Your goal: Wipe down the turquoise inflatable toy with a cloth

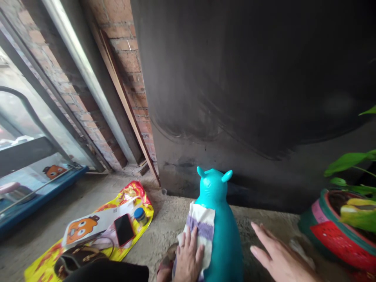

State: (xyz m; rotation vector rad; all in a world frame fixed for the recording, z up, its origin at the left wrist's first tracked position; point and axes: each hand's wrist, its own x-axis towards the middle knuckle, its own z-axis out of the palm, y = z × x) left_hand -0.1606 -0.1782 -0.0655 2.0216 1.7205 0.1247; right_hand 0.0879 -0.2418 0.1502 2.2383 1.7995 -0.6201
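A glossy turquoise inflatable animal toy [225,235] with two small ears stands on the concrete floor, its head by the dark panel. Over its left side lies a white cloth with purple stripes [202,213]. My left hand [189,252] rests flat on this cloth, fingers stretched out, pressing it against the toy. To the right of the toy, my right hand [274,252] hovers apart from it, empty, with its thumb and fingers spread.
A dark panel [249,98] rises behind the toy. At left, a yellow bag [148,211] bears a phone [123,230], a blue-lidded jar [140,216], a box [100,223] and a dark handbag [79,258]. A painted plant pot [331,235] stands right; a blue-edged shelf [58,196] lies far left.
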